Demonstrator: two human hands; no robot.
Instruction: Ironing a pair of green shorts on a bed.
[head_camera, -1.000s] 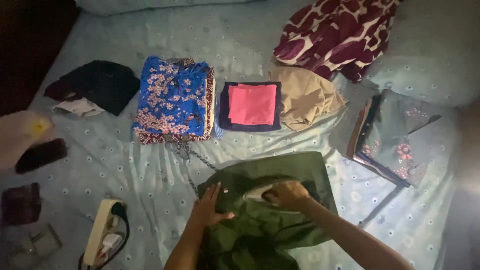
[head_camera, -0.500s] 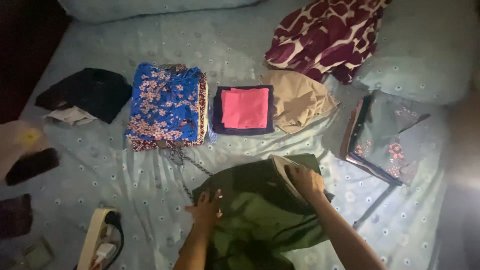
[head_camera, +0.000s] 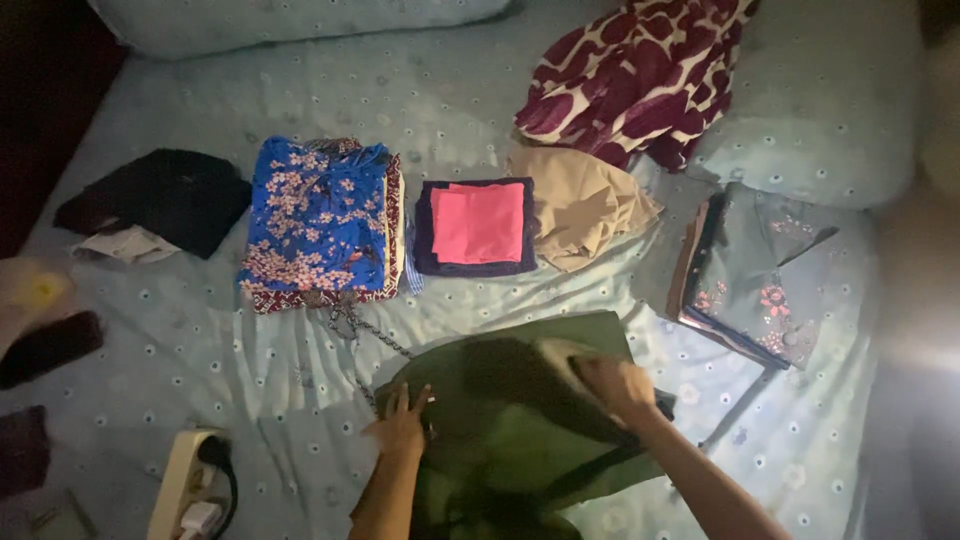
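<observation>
Ironing a dark green cloth garment (head_camera: 500, 420) on the pale blue dotted bedsheet (head_camera: 300, 380)

Left hand (head_camera: 400, 428), fingers spread, pins the fabric flat; right hand (head_camera: 618, 385) is wrapped around the iron (head_camera: 560, 358), pressing creases; folded piles lie beyond.

On a pale blue dotted bed sheet (head_camera: 480, 100), the left hand (head_camera: 400, 428) presses flat on a dark green cloth garment (head_camera: 510, 430), while the right hand (head_camera: 620, 385) grips a pale iron (head_camera: 560, 352) resting on it. Beyond lie a folded blue floral cloth (head_camera: 315, 220), a pink square on a navy folded stack (head_camera: 478, 225), and a tan crumpled garment (head_camera: 580, 205). A white power strip (head_camera: 180, 480) sits at lower left.
</observation>
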